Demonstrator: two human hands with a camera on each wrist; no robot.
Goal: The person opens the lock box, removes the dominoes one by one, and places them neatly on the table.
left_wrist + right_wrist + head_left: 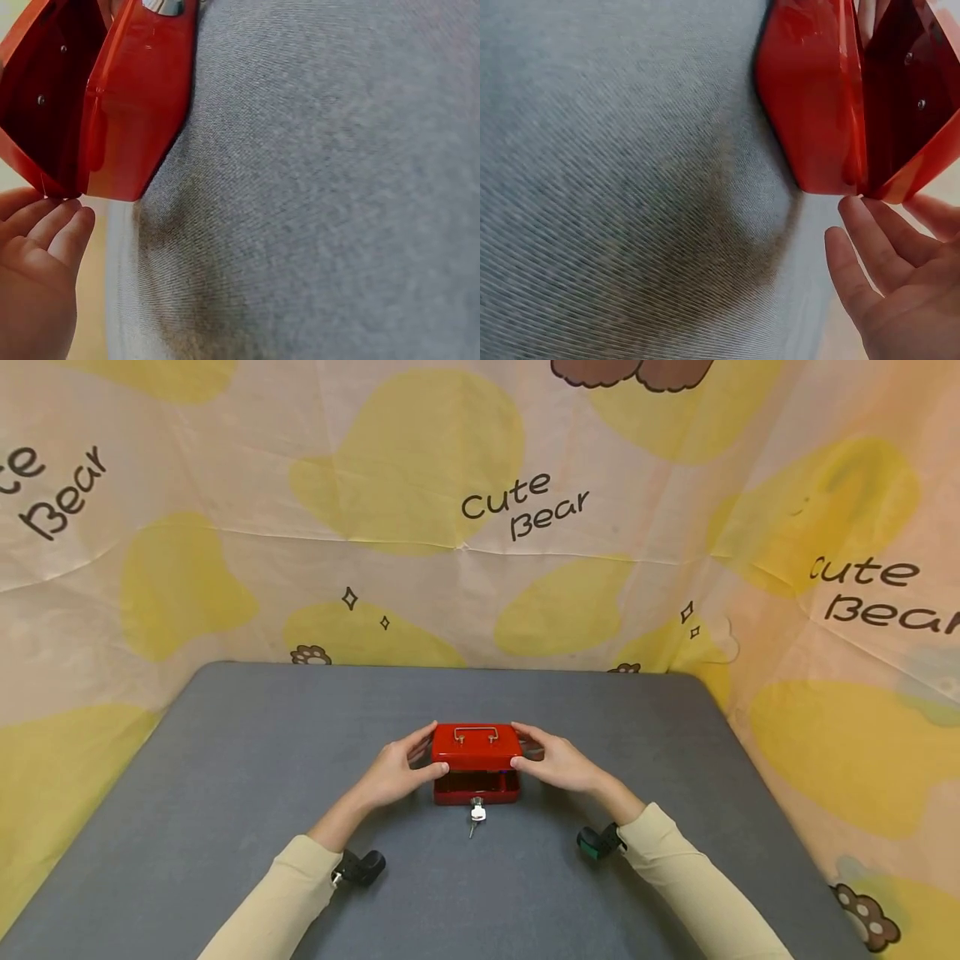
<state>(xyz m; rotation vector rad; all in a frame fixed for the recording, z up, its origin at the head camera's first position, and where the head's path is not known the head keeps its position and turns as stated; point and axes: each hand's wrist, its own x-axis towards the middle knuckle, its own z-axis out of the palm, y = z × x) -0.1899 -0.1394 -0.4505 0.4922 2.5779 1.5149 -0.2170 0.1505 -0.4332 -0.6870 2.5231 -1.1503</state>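
A small red metal cash box (476,796) stands on the table with its lid (477,757) partly raised. On the lid's top is a wire carrying handle (476,732). Keys (477,815) hang from the lock at the front. My left hand (393,771) holds the lid's left end, thumb at the front corner and fingers toward the back. At the opposite end my right hand (558,763) holds the lid in the same way. Both wrist views show fingertips by the hinge side; in the left wrist view the inside of the lid (52,90) shows small rivets.
A grey cloth-covered table (300,727) extends around the box. Behind it and at the sides hangs a yellow-patterned curtain (420,460) with "Cute Bear" lettering. Dark wrist devices (363,867) sit on both forearms, just below the sleeve cuffs.
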